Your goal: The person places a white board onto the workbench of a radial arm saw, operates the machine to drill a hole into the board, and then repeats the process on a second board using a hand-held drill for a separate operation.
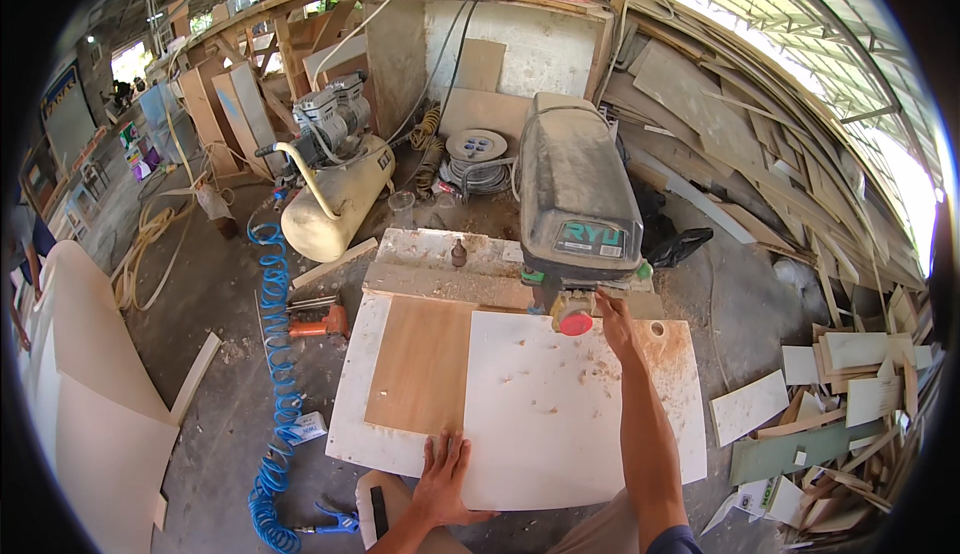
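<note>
A white board (550, 394) lies on a low worktable. Sawdust and several wood chips are scattered over it. My left hand (443, 479) rests on its lower left corner, fingers stretched out across the edge and the brown wood panel (418, 364) beside it. At the far edge of the board stands a drill press (580, 184) with a dusty grey housing and a red button (575, 325). My right hand (618, 326) reaches up to the machine just right of that button, its fingers closed. What they grip is hidden.
Left of the table hang a coiled blue air hose (275, 354) and, on the floor, an orange drill (322, 323). A cream air compressor (335, 204) and a cable reel (476, 159) stand behind. Wood offcuts (820, 424) pile up at the right. Curved white panels (95, 384) stand at left.
</note>
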{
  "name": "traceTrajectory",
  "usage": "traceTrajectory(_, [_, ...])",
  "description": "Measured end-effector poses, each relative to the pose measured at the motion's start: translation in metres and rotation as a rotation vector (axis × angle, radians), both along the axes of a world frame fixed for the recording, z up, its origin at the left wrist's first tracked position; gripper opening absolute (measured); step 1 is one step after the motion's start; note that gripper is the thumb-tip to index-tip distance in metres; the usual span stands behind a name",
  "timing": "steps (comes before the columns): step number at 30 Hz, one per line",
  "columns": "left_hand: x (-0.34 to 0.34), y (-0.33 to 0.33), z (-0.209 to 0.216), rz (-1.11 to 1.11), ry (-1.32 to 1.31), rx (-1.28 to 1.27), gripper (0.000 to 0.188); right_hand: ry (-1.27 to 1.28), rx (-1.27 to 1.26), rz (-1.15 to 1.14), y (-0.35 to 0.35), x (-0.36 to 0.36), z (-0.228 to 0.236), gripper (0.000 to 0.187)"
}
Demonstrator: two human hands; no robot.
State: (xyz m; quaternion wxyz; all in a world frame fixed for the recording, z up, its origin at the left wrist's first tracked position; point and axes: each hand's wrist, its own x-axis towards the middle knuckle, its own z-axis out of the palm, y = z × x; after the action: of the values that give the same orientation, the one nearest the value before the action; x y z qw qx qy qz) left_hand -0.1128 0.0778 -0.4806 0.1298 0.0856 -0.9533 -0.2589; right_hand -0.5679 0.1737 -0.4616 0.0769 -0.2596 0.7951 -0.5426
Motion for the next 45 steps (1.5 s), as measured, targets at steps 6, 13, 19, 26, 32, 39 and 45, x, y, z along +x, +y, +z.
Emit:
traceTrajectory(6, [0.002, -0.001, -0.002, 0.045, -0.022, -0.091, 0.134, -0.020, 0.011, -0.014, -0.006, 0.020, 0.011, 0.044])
traceTrajectory(13, [-0.009, -0.012, 0.002, 0.056, -0.079, -0.170, 0.140, -0.048, -0.022, 0.047, -0.007, 0.014, 0.008, 0.050])
traceTrajectory(19, [-0.006, -0.014, 0.004, 0.048, -0.127, -0.131, 0.143, -0.170, -0.034, 0.035, -0.012, 0.016, 0.009, 0.053])
traceTrajectory(26, [-0.012, -0.006, -0.014, 0.032, -0.009, -0.001, 0.145, -0.228, -0.095, 0.019, -0.010, 0.027, 0.029, 0.059])
traceTrajectory(32, [-0.010, -0.007, -0.016, 0.033, -0.002, -0.012, 0.144, -0.239, -0.109, 0.063, -0.011, 0.015, 0.013, 0.064])
traceTrajectory(39, [-0.014, -0.006, -0.018, 0.024, 0.012, -0.004, 0.143, -0.233, -0.075, 0.064, -0.002, -0.012, -0.012, 0.062])
traceTrajectory(45, [-0.012, -0.007, -0.017, 0.024, 0.000, -0.021, 0.142, -0.231, -0.092, 0.063, -0.008, -0.004, -0.010, 0.058])
